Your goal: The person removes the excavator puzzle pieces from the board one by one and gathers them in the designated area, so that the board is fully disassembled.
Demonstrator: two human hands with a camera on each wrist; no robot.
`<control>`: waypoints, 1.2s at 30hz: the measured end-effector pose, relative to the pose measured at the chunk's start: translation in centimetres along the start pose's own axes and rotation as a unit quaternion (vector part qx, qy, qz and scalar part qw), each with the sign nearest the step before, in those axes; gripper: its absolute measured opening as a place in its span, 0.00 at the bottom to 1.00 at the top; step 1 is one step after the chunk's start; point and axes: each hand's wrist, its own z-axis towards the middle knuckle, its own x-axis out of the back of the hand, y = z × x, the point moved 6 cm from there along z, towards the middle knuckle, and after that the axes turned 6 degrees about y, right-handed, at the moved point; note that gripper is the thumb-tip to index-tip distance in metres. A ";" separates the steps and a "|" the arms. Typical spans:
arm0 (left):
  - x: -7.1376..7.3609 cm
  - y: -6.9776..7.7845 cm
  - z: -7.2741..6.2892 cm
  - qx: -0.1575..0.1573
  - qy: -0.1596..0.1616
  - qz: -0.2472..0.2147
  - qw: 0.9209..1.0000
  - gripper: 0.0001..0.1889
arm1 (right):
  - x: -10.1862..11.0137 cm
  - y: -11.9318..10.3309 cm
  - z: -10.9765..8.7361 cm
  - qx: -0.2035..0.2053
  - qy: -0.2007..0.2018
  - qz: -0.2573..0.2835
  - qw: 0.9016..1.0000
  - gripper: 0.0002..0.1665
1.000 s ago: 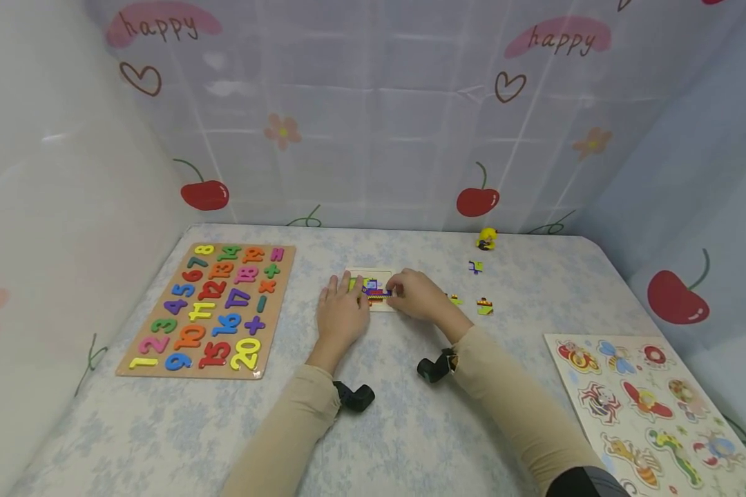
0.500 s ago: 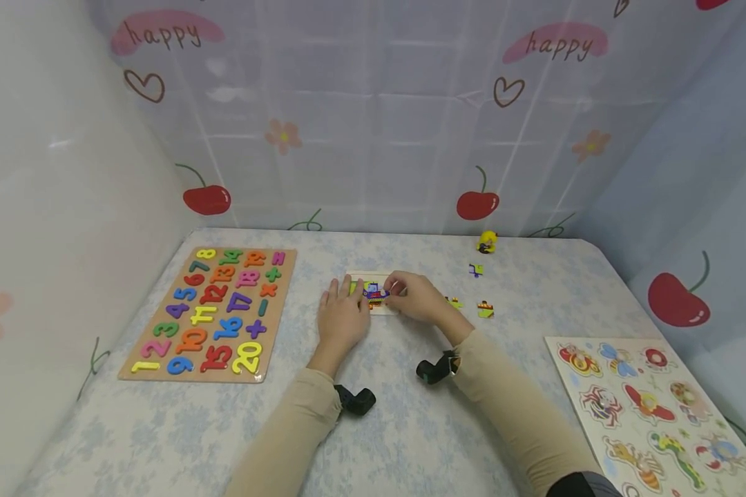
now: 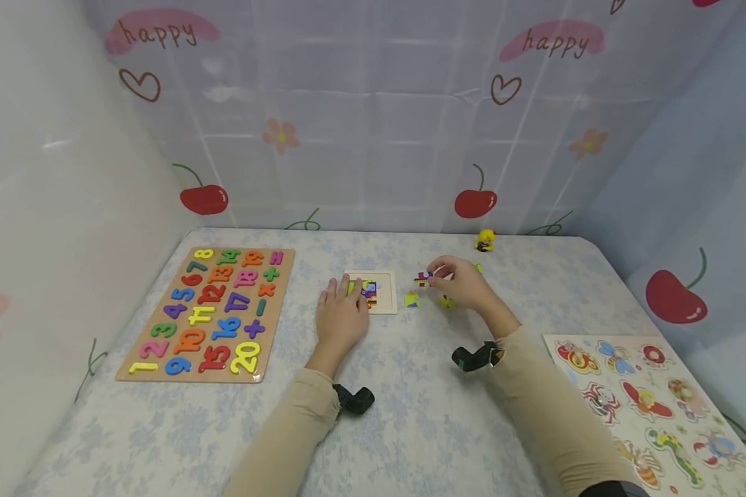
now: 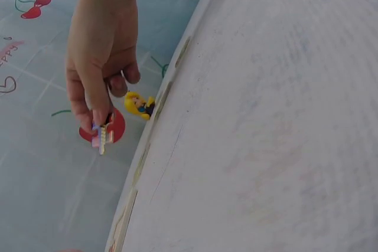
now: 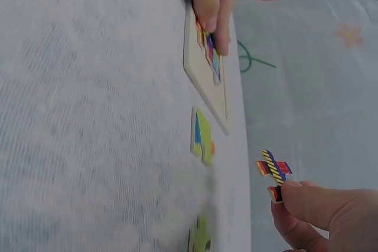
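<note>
My left hand [image 3: 342,317] rests with fingers extended on a small wooden puzzle board [image 3: 385,304], which shows a partly covered purple, red and green picture at its left. Between thumb and fingers, my right hand [image 3: 467,284] pinches a jigsaw piece [image 3: 421,279] in the air, to the right of the board. That piece is red and purple with a yellow-black striped band, clearest in the right wrist view. A green and blue jigsaw piece [image 5: 202,137] lies beside the board. Another piece [image 3: 447,301] sits below my right hand, and one more [image 3: 477,267] is partly hidden behind it.
A number board [image 3: 266,345] with coloured digits lies to the left. At the right front is a board of insect pictures [image 3: 634,369]. A small yellow toy figure [image 3: 485,240] stands near the table's back edge, before a patterned curtain [image 3: 373,138].
My right hand has lifted the striped jigsaw piece off the board's right part and carried it right. A green piece beside the board has come into view. My left hand stays put.
</note>
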 end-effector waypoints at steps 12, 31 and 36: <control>0.1 -0.1 -0.1 0.001 0.000 0.000 1.000 0.26 | 4.3 6.8 -0.5 -0.085 0.009 -0.044 0.995 0.16; -0.1 -0.2 0.0 0.003 -0.002 0.002 1.000 0.27 | 4.7 8.8 -0.6 -0.110 0.023 -0.083 0.990 0.17; 0.0 -0.1 0.1 0.002 -0.002 0.003 1.000 0.27 | 4.8 8.6 -0.6 -0.095 0.025 -0.094 0.991 0.16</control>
